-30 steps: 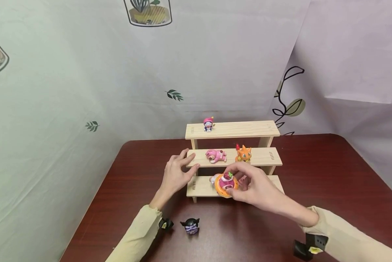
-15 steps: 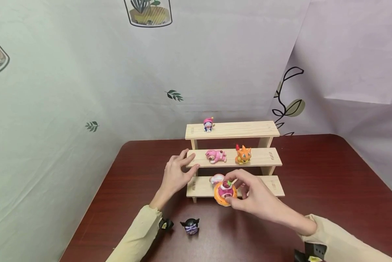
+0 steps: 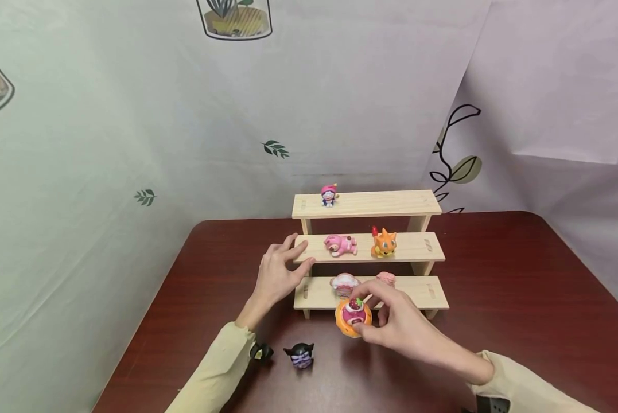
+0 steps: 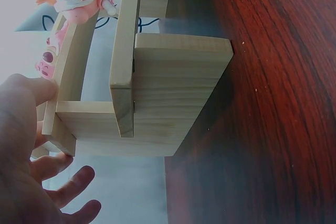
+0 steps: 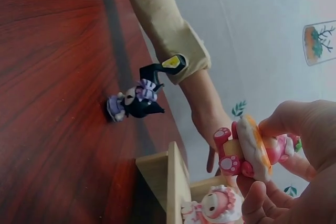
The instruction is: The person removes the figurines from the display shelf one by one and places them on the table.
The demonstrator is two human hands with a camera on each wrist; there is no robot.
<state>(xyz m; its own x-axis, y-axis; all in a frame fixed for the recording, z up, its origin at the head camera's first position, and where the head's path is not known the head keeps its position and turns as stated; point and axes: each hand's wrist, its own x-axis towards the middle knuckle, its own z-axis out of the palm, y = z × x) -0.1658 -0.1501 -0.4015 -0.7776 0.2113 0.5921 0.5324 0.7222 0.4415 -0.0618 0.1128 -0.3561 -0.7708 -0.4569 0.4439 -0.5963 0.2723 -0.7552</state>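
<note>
My right hand (image 3: 401,315) pinches a pink bear figurine (image 3: 354,315) with an orange ring round its body, just in front of the bottom tier. In the right wrist view the bear's pink feet (image 5: 229,163) stick out below the ring. My left hand (image 3: 278,275) holds the left end of the middle tier of a three-tier wooden display shelf (image 3: 412,246), its thumb and fingers about the board's corner. On the table in front lies a black-and-purple figurine (image 3: 301,355). White-and-pink figurine (image 3: 345,285) and another pink figurine (image 3: 386,279), partly hidden, sit on the bottom tier.
A lying pink bear figurine (image 3: 340,245) and an orange spiky figurine (image 3: 384,243) occupy the middle tier. A figurine with a pink hat (image 3: 329,195) stands at the top tier's left. Behind the dark red table (image 3: 520,287) hangs a patterned cloth (image 3: 365,86).
My right hand has drawn the pink bear figurine downward and toward me, away from the bottom tier, uncovering the figurines there. The left hand keeps its place on the shelf.
</note>
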